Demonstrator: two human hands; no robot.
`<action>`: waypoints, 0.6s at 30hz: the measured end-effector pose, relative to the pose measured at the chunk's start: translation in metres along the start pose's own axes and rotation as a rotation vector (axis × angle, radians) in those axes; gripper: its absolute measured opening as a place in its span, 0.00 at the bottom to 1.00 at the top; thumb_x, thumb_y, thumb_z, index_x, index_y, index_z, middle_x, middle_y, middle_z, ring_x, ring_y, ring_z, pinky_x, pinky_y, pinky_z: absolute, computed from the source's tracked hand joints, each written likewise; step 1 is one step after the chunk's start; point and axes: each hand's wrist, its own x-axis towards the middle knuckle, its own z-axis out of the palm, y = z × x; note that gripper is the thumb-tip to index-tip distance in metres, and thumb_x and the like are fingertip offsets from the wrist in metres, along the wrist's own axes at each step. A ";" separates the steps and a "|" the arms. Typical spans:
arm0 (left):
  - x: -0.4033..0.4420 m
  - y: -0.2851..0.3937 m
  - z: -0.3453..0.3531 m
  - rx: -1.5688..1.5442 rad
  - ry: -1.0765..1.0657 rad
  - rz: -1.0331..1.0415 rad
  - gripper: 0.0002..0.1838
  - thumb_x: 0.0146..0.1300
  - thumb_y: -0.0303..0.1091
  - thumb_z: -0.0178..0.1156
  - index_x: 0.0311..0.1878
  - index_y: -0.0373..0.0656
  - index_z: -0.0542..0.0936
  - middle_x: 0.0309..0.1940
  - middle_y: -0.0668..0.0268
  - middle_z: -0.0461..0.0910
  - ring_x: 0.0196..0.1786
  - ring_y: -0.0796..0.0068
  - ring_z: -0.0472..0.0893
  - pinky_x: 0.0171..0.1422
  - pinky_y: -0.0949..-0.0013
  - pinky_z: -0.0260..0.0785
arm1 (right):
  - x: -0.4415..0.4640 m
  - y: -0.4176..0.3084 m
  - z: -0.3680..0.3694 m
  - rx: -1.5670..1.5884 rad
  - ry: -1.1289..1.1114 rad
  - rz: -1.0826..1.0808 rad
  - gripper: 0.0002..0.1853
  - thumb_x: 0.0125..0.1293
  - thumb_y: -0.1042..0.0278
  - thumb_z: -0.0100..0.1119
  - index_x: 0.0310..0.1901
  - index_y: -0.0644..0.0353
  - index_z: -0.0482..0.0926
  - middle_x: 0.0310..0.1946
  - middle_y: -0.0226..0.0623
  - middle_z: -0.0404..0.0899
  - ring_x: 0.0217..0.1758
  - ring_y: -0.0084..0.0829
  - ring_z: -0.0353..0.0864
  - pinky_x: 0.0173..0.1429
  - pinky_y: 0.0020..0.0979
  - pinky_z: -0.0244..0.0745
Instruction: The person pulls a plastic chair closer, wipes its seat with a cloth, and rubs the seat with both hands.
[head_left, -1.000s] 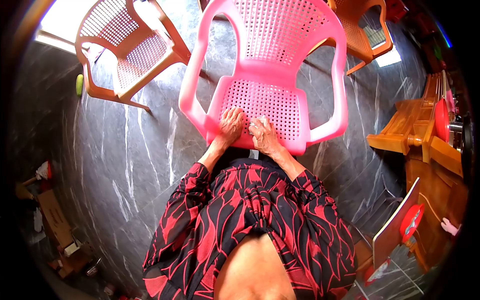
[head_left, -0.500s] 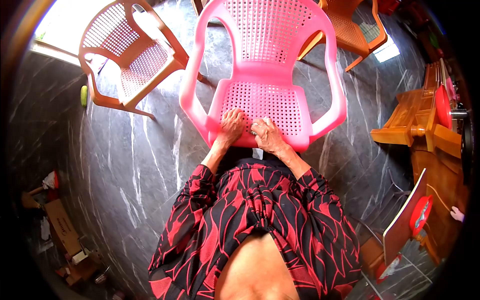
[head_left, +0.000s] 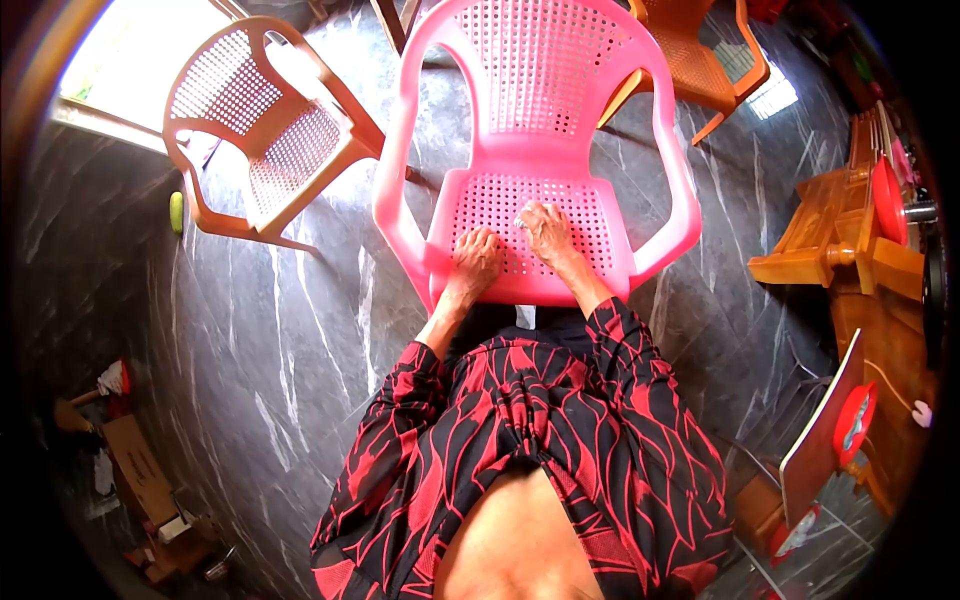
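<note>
A pink plastic armchair point(head_left: 612, 215) with a perforated seat and back stands directly in front of me. My left hand point(head_left: 475, 262) rests on the left front part of the seat, its fingers lying on the surface. Farther in, near the middle of the seat, is my right hand point(head_left: 549, 232). Its fingers are bent down against the perforated plastic, and a small pale bit shows at the fingertips, too small to name. Both forearms reach out of black and red patterned sleeves.
A brown perforated chair point(head_left: 300, 150) stands at left, beside a green cucumber-like object point(head_left: 177, 212) on the dark marbled floor point(head_left: 300, 350). Behind right is an orange-brown chair point(head_left: 690, 70). Wooden furniture point(head_left: 850, 230) lines the right; a cardboard box point(head_left: 138, 470) lies lower left.
My right hand has slid forward on the seat, away from its front edge. The left hand stays at about the same place on the seat. The whole view has shifted slightly.
</note>
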 end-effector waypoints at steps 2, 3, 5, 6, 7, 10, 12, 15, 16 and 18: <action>0.000 0.001 0.003 0.018 0.025 0.023 0.12 0.62 0.34 0.58 0.46 0.40 0.75 0.48 0.57 0.77 0.56 0.56 0.75 0.61 0.54 0.65 | 0.007 0.004 0.004 -0.012 0.049 0.058 0.08 0.63 0.65 0.53 0.42 0.54 0.79 0.50 0.40 0.75 0.54 0.50 0.73 0.58 0.51 0.68; 0.001 0.002 0.003 0.018 0.035 0.025 0.12 0.61 0.34 0.58 0.46 0.40 0.76 0.48 0.57 0.77 0.56 0.56 0.75 0.61 0.55 0.65 | 0.008 0.005 0.003 -0.017 0.026 0.072 0.09 0.64 0.65 0.53 0.43 0.54 0.79 0.50 0.41 0.75 0.55 0.51 0.73 0.58 0.51 0.68; 0.001 0.004 -0.002 0.020 0.041 0.028 0.12 0.61 0.34 0.58 0.46 0.40 0.76 0.48 0.57 0.77 0.56 0.56 0.75 0.61 0.55 0.65 | 0.007 0.003 0.005 -0.007 0.039 0.080 0.09 0.63 0.66 0.52 0.43 0.55 0.79 0.50 0.41 0.75 0.55 0.51 0.73 0.58 0.50 0.68; 0.000 0.002 -0.001 0.014 0.021 0.017 0.12 0.61 0.33 0.58 0.46 0.40 0.76 0.48 0.58 0.77 0.56 0.56 0.75 0.61 0.55 0.65 | 0.006 0.002 0.004 -0.002 0.049 0.085 0.09 0.63 0.67 0.52 0.43 0.55 0.78 0.50 0.42 0.75 0.55 0.51 0.73 0.58 0.50 0.68; 0.000 0.002 0.000 0.008 0.003 0.006 0.12 0.61 0.33 0.58 0.46 0.40 0.76 0.48 0.58 0.77 0.56 0.57 0.75 0.61 0.56 0.65 | 0.004 0.002 0.003 -0.001 0.050 0.088 0.09 0.63 0.67 0.52 0.43 0.55 0.78 0.50 0.42 0.75 0.55 0.51 0.73 0.58 0.50 0.68; -0.002 -0.001 0.001 -0.011 0.010 0.015 0.12 0.61 0.33 0.58 0.46 0.40 0.76 0.48 0.58 0.77 0.56 0.57 0.75 0.61 0.56 0.65 | -0.009 0.000 0.003 0.000 0.110 -0.034 0.10 0.60 0.69 0.52 0.42 0.56 0.79 0.50 0.43 0.75 0.55 0.52 0.72 0.58 0.50 0.69; -0.004 -0.003 0.001 -0.006 0.012 0.026 0.12 0.61 0.34 0.57 0.46 0.40 0.76 0.48 0.58 0.77 0.56 0.57 0.75 0.61 0.56 0.65 | -0.025 -0.005 -0.001 0.118 0.061 -0.079 0.12 0.56 0.71 0.54 0.42 0.56 0.79 0.50 0.43 0.75 0.56 0.53 0.70 0.58 0.50 0.69; -0.006 -0.004 0.004 -0.001 0.022 0.035 0.12 0.61 0.34 0.57 0.46 0.40 0.76 0.47 0.58 0.77 0.56 0.57 0.75 0.62 0.56 0.65 | -0.047 -0.017 -0.015 0.169 -0.028 -0.079 0.16 0.52 0.72 0.55 0.45 0.56 0.80 0.54 0.45 0.74 0.58 0.54 0.69 0.61 0.51 0.68; -0.007 -0.005 0.004 0.010 0.028 0.032 0.11 0.61 0.34 0.56 0.45 0.40 0.75 0.47 0.58 0.77 0.56 0.57 0.75 0.62 0.56 0.65 | -0.056 -0.023 -0.018 0.220 -0.073 -0.085 0.18 0.50 0.72 0.55 0.46 0.57 0.80 0.56 0.47 0.74 0.60 0.55 0.69 0.64 0.51 0.67; -0.007 -0.008 0.004 -0.006 0.009 0.028 0.11 0.62 0.34 0.56 0.45 0.40 0.76 0.48 0.57 0.77 0.56 0.57 0.75 0.61 0.55 0.65 | -0.076 -0.026 -0.003 0.294 -0.198 0.044 0.27 0.49 0.73 0.54 0.56 0.61 0.76 0.62 0.54 0.69 0.69 0.57 0.63 0.74 0.48 0.58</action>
